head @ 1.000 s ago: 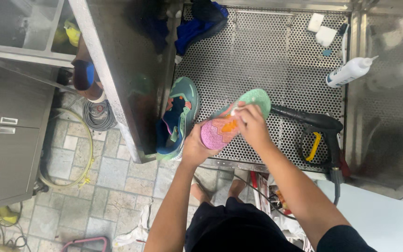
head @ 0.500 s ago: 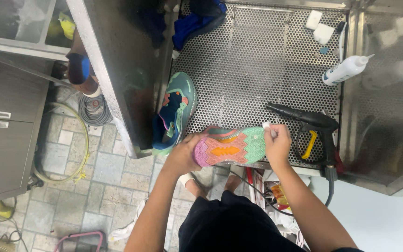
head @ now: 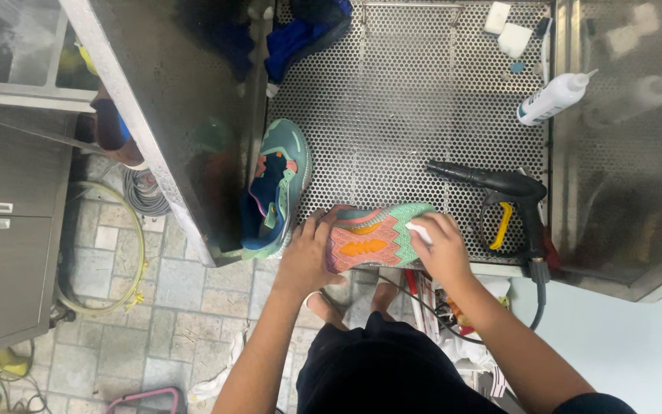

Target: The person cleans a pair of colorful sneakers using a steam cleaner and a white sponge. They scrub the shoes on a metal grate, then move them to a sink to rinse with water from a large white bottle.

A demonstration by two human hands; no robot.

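Over the front edge of the perforated steel tray, seen from the head camera, we hold a shoe sole-up, its pink, orange and mint-green tread facing us. Our left hand is clenched around the shoe's heel end, fingers wrapped over the pink part of the sole. Our right hand presses a small white pad against the green toe end, fingers closed on it. Just left of the held shoe, the matching teal shoe leans upright against the steel side wall. To the right, near our right hand but apart from it, a black spray gun with a yellow trigger lies on the tray. Farther back, a white squeeze bottle lies tilted, with white sponges and a blue cloth near the tray's rear.
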